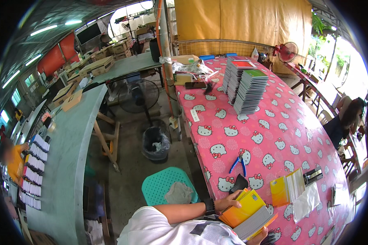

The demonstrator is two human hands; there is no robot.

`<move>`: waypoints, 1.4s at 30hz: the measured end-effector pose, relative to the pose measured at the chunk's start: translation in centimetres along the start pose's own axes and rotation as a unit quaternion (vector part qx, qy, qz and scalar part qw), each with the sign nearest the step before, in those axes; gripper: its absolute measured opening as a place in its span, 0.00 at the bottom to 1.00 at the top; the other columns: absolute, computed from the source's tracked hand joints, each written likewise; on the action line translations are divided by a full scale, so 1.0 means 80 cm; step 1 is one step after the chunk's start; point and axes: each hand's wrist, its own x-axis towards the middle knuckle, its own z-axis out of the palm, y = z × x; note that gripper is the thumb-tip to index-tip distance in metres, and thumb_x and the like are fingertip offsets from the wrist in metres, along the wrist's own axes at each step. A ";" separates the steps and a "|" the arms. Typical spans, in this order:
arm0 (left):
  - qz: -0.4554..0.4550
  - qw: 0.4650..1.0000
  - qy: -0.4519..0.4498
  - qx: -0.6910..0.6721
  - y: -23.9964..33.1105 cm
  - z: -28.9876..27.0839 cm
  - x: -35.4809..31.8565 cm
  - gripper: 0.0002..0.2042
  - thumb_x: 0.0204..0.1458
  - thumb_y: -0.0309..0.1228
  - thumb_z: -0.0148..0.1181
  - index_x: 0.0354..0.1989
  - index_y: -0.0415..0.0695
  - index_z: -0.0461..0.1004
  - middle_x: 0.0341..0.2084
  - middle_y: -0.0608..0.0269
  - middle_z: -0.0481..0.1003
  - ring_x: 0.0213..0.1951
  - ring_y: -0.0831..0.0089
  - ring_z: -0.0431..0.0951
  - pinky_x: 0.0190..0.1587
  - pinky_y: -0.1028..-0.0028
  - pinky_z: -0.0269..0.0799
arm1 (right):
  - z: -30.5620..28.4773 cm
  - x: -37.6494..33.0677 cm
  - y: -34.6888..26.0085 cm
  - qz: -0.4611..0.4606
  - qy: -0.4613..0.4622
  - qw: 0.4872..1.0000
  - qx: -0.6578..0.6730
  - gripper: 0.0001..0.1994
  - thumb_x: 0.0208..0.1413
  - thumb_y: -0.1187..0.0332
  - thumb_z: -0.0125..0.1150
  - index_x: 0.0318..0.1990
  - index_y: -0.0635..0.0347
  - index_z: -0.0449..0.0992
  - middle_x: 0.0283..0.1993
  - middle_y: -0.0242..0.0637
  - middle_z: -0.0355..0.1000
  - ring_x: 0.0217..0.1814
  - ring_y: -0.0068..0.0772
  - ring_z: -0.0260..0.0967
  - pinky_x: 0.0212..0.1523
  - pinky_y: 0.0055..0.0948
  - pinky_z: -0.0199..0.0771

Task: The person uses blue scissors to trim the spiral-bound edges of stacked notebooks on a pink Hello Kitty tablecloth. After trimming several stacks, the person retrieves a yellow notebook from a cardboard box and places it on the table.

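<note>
Here, the person's left hand [229,201] is curled over the top edge of a stack of yellow-orange booklets [249,214], fingers closed on it. The right hand [259,236] barely shows at the bottom edge of the view, under the stack's lower corner; it seems to prop the stack from below, though how far it is closed I cannot tell. The stack sits tilted at the near edge of the tabletop [282,134], which is covered in a pink cartoon-cat cloth. Just beside it to the right, a second small pile of yellow booklets [287,188] lies on the cloth, next to clear plastic sleeves [306,204]. Blue-handled pliers [239,163] lie a little farther up the cloth. Well apart, toward the far end, stand tall piles of grey-edged booklets [245,87]. A teal plastic stool [167,185] stands on the floor left of the tabletop.
</note>
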 end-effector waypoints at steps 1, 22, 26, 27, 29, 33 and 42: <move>-0.009 0.999 -0.019 -0.031 0.002 0.000 -0.003 0.40 0.46 0.36 0.60 0.65 0.44 0.43 0.57 0.58 0.59 0.59 0.68 0.59 0.61 0.67 0.56 | 0.003 -0.001 0.001 0.001 0.000 1.000 -0.002 0.26 0.50 0.56 0.52 0.56 0.61 0.65 0.52 0.43 0.69 0.52 0.42 0.68 0.54 0.41 0.67; -0.108 0.955 0.062 -0.270 0.038 -0.061 -0.016 0.23 0.54 0.39 0.49 0.56 0.38 0.63 0.51 0.51 0.70 0.50 0.58 0.73 0.56 0.57 0.65 | -0.010 -0.028 0.031 -0.037 -0.010 0.995 0.093 0.22 0.51 0.58 0.54 0.49 0.64 0.70 0.47 0.45 0.74 0.45 0.42 0.74 0.47 0.40 0.74; -0.055 0.965 0.038 -0.253 0.040 -0.079 0.012 0.24 0.54 0.40 0.48 0.56 0.39 0.63 0.51 0.51 0.70 0.50 0.57 0.73 0.55 0.56 0.66 | 0.032 -0.041 0.027 -0.084 0.055 0.989 0.108 0.27 0.49 0.57 0.55 0.54 0.64 0.66 0.49 0.47 0.72 0.47 0.44 0.73 0.50 0.41 0.73; -0.056 0.967 0.044 -0.244 0.041 -0.080 0.020 0.24 0.54 0.40 0.48 0.56 0.39 0.63 0.51 0.51 0.70 0.49 0.57 0.73 0.54 0.56 0.66 | 0.039 -0.043 0.026 -0.090 0.078 0.988 0.096 0.29 0.47 0.56 0.56 0.56 0.65 0.64 0.50 0.49 0.71 0.48 0.45 0.72 0.51 0.41 0.72; -0.053 0.973 0.060 -0.218 0.040 -0.079 0.032 0.24 0.55 0.42 0.47 0.56 0.39 0.64 0.51 0.52 0.71 0.50 0.57 0.73 0.55 0.57 0.66 | 0.040 -0.047 0.026 -0.103 0.087 0.987 0.091 0.33 0.48 0.53 0.55 0.59 0.64 0.61 0.53 0.51 0.68 0.52 0.48 0.70 0.54 0.45 0.69; -0.115 0.961 0.032 -0.248 0.036 -0.089 0.034 0.26 0.56 0.45 0.48 0.58 0.41 0.61 0.53 0.55 0.69 0.54 0.59 0.69 0.60 0.58 0.59 | 0.042 -0.039 0.032 -0.104 0.090 0.976 0.167 0.35 0.50 0.48 0.55 0.60 0.62 0.60 0.57 0.51 0.65 0.55 0.52 0.67 0.56 0.53 0.65; -0.208 0.977 0.011 0.051 0.074 -0.118 0.022 0.25 0.52 0.35 0.56 0.57 0.39 0.61 0.51 0.56 0.69 0.52 0.64 0.71 0.54 0.63 0.66 | 0.033 -0.003 0.036 -0.178 0.086 0.955 0.224 0.24 0.56 0.53 0.52 0.54 0.61 0.67 0.50 0.43 0.72 0.50 0.42 0.71 0.53 0.42 0.70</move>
